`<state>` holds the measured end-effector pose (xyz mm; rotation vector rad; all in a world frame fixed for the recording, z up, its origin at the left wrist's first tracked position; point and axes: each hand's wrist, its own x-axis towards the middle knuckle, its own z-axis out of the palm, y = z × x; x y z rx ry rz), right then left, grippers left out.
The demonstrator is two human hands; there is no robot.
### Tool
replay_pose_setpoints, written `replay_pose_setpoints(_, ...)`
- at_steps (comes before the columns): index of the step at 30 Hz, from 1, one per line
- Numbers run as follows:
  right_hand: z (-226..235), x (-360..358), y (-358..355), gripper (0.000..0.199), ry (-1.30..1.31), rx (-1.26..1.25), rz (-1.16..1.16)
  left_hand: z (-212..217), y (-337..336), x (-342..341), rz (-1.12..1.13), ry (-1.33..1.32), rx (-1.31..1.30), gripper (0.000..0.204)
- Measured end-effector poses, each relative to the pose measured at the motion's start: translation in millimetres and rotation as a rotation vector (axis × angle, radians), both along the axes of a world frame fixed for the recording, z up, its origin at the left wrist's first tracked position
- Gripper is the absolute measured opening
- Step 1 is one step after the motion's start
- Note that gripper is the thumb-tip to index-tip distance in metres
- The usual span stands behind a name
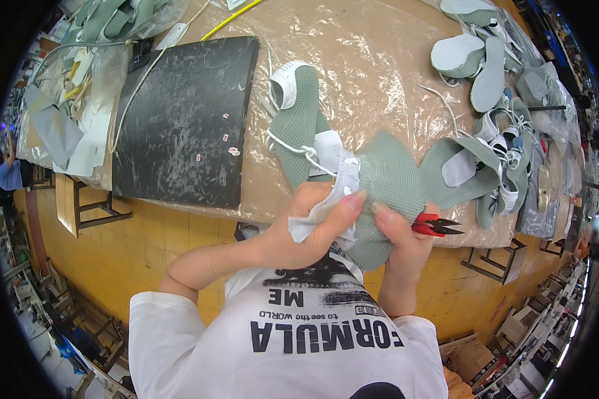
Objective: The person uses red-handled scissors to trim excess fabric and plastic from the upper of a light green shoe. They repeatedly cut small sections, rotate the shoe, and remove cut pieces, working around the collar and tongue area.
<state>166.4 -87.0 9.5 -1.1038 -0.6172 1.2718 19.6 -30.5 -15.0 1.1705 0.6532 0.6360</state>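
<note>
Close to my body, both hands hold a grey-green mesh shoe upper (pixel 393 174). My left hand (pixel 316 216) is closed, pinching the upper's pale grey lining (pixel 345 174) between thumb and fingers. My right hand (pixel 406 243) grips the mesh with its thumb on top. Red-handled thread snips (pixel 435 225) also sit in that hand, their dark blades pointing right. Just beyond my left hand, another grey-green upper (pixel 298 126) with a white collar and white lace lies on the table; where it meets the held piece is partly hidden.
Plastic film covers the table (pixel 373 73). A black board (pixel 186 123) lies left of the uppers. Several more uppers (pixel 512 156) and pale insoles (pixel 489 76) are heaped at the right. Bagged green pieces (pixel 116 18) sit far left. Metal-legged stools (pixel 499 263) stand below the table edge.
</note>
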Motion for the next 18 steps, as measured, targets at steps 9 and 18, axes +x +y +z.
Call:
replay_pose_setpoints(9, 9, 3, -14, 0.027, 0.055, -0.057, -0.075, 11, -7, -13, -0.05, -0.095, 0.234, 0.021)
replay_pose_setpoints(18, -6, 14, -9, 0.034, -0.15, -0.122, 0.045, 9, -3, -11, -0.029, -0.102, -0.179, 0.033)
